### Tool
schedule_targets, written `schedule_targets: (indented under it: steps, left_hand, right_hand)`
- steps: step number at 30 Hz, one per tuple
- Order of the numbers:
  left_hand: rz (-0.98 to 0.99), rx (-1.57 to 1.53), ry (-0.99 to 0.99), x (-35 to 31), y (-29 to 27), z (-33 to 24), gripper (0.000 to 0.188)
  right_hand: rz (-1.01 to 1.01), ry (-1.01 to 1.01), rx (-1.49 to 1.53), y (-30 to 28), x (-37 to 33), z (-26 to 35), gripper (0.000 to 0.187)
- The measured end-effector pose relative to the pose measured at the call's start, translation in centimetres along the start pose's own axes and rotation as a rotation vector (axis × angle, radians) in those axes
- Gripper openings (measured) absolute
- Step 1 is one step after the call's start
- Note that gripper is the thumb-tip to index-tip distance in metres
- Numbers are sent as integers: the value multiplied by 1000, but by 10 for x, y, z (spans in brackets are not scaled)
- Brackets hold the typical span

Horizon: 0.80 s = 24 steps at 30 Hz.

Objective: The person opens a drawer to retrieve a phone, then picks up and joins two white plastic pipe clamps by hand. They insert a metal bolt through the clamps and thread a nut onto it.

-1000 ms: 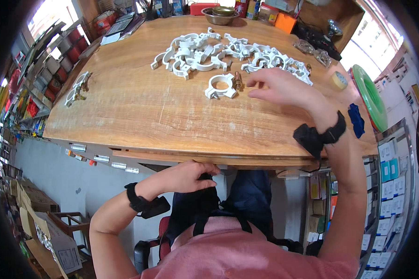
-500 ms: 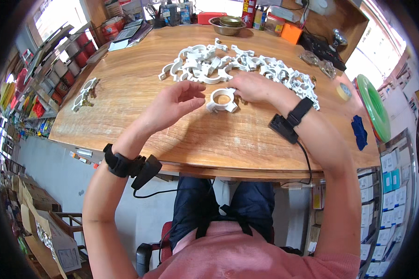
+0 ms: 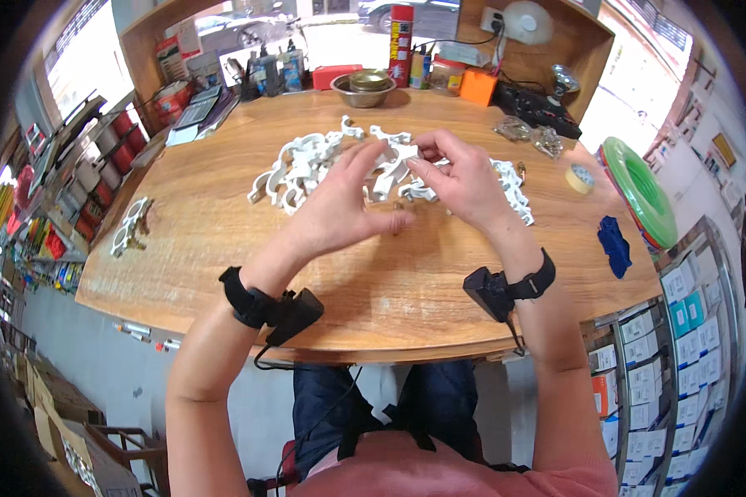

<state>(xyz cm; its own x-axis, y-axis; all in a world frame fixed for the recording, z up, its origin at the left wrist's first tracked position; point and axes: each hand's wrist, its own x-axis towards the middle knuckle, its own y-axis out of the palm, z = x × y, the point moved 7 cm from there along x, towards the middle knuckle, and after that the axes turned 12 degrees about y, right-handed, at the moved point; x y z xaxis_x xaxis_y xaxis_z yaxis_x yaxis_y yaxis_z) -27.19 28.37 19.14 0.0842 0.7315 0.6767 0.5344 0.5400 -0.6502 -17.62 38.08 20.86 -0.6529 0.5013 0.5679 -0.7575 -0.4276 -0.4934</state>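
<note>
A white plastic pipe clamp (image 3: pixel 395 171) is raised off the table, its near end pinched between the thumb and fingers of my right hand (image 3: pixel 466 178). Close on its left, my left hand (image 3: pixel 340 199) has its thumb spread wide from the fingers. Those fingertips reach the clamp's edge; whether they touch it I cannot tell. A small brass-coloured piece (image 3: pixel 397 206) shows just above my left thumb, too small to name. Behind both hands lies a heap of white clamp parts (image 3: pixel 300 161), partly covered by my left hand, and more white parts (image 3: pixel 514 192) lie beyond my right hand.
White clamps with brass fittings (image 3: pixel 131 226) sit at the table's left. Metal bowls (image 3: pixel 363 89), a red spray can (image 3: pixel 400 45) and an orange box (image 3: pixel 477 86) line the back. To the right are a tape roll (image 3: pixel 579 178), a blue cloth (image 3: pixel 614 247) and green coiled tubing (image 3: pixel 638 190).
The pipe clamp, earlier flat on the table, is now lifted in my right hand. My left hand has moved in beside it. The view has tilted up, showing more of the table's back.
</note>
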Motion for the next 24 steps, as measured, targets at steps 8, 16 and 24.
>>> schedule_targets:
  steps: [8, 16, 24]
  left_hand:
    - [-211, -95, -15, 12, 14, 8, 42]
    - [-476, -1041, -428, -3, 27, 58, 27]
    - [-332, -989, -514, -13, 38, 50, 39]
  right_hand:
    - [21, 445, 379, -2, -2, -36, 19]
    - [113, 380, 434, 19, -4, -36, 21]
    - [6, 425, 405, 27, -11, -54, 16]
